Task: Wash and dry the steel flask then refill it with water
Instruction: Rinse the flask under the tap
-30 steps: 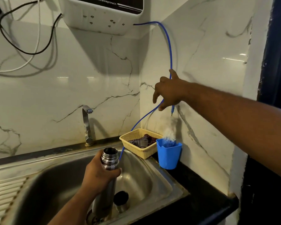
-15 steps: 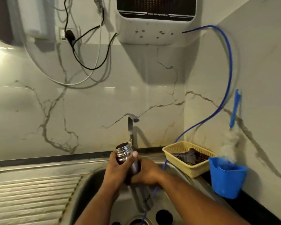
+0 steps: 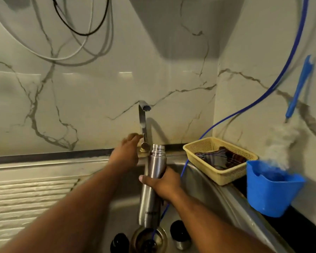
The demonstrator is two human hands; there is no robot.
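Note:
The steel flask (image 3: 153, 179) stands upright and uncapped over the sink (image 3: 217, 194), its mouth below the tap spout (image 3: 146, 107). My right hand (image 3: 164, 185) grips the flask around its middle. My left hand (image 3: 125, 154) reaches past the flask to the small lever (image 3: 144, 144) at the tap's base, with the fingertips at it. Motion blur hides how those fingers lie. No water runs from the spout. A dark cap (image 3: 180, 234) and a second dark piece (image 3: 119, 242) lie in the basin beside the drain (image 3: 150, 240).
A yellow basket (image 3: 217, 177) with a dark cloth sits on the sink's right rim. Next to it a blue cup (image 3: 270, 194) holds a white bottle brush with a blue handle (image 3: 297, 90). A thin blue hose (image 3: 263, 99) runs down into the basin. The ribbed drainboard (image 3: 26, 201) lies left.
My left hand has let go of the flask and moved up to the tap lever. My right hand now holds the flask alone, more upright and under the spout.

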